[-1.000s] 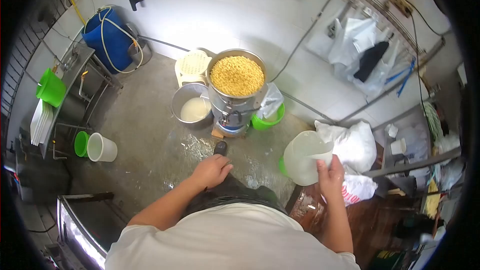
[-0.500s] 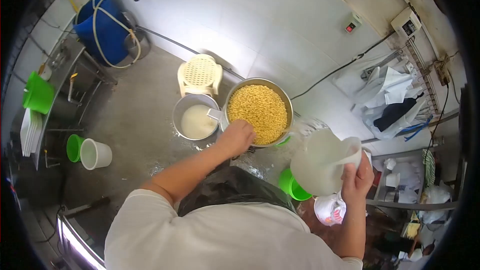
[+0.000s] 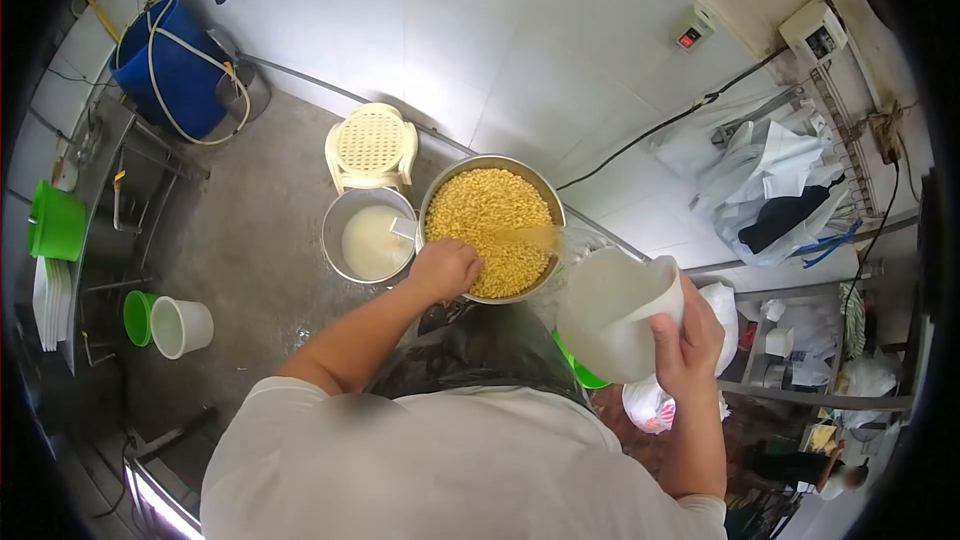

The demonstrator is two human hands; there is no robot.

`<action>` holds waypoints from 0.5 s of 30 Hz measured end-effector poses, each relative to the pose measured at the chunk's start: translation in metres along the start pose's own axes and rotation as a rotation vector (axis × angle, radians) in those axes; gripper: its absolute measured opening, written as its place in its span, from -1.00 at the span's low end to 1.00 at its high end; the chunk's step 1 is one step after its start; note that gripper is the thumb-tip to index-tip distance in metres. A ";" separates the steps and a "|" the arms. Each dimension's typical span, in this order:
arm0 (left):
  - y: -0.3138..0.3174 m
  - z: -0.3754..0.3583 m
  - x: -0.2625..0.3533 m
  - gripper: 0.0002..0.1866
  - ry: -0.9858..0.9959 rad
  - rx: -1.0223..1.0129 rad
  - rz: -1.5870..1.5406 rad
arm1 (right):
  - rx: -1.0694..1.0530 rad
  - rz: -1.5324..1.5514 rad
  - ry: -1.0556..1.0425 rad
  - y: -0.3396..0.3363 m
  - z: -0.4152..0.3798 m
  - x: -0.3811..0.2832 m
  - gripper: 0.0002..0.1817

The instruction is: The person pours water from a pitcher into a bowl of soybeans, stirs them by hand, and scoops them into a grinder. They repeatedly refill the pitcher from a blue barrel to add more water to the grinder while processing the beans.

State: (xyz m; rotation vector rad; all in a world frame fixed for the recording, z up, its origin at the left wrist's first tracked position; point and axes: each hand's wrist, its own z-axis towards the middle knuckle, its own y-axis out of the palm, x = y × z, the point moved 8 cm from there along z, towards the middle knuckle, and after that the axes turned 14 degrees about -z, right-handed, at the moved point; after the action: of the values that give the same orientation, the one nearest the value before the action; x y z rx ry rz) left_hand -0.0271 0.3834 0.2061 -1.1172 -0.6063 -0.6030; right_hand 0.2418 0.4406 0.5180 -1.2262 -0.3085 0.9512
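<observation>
Left hand: moved up from our lap to seven o'clock of the pot; fingers curled, grip we cannot tell.
Right hand: holds the white container, tilted, at four o'clock, liquid reaching yellow grains.
Sack: red print, unreadable.

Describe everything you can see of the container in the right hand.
The translucent, whitish container looks like plastic, wide and smooth-walled. The fingers of the right hand grip it near a curved edge. It is held in the air, tilted towards the round metal vessel of yellow grains, and clear liquid streams from it onto them. Its underside is hidden.
</observation>
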 end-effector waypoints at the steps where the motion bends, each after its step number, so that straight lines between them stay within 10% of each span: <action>1: 0.000 0.000 0.001 -0.66 0.002 -0.004 0.000 | 0.008 -0.024 -0.045 0.000 0.003 -0.003 -0.39; 15: 0.000 -0.002 -0.002 -0.62 -0.001 0.032 0.001 | -0.022 -0.041 -0.072 0.014 0.023 -0.005 -0.30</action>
State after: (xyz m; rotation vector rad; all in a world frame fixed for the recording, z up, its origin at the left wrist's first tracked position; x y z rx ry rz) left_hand -0.0286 0.3813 0.2038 -1.0874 -0.6147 -0.5901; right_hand 0.2175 0.4522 0.5145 -1.2026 -0.4004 0.9608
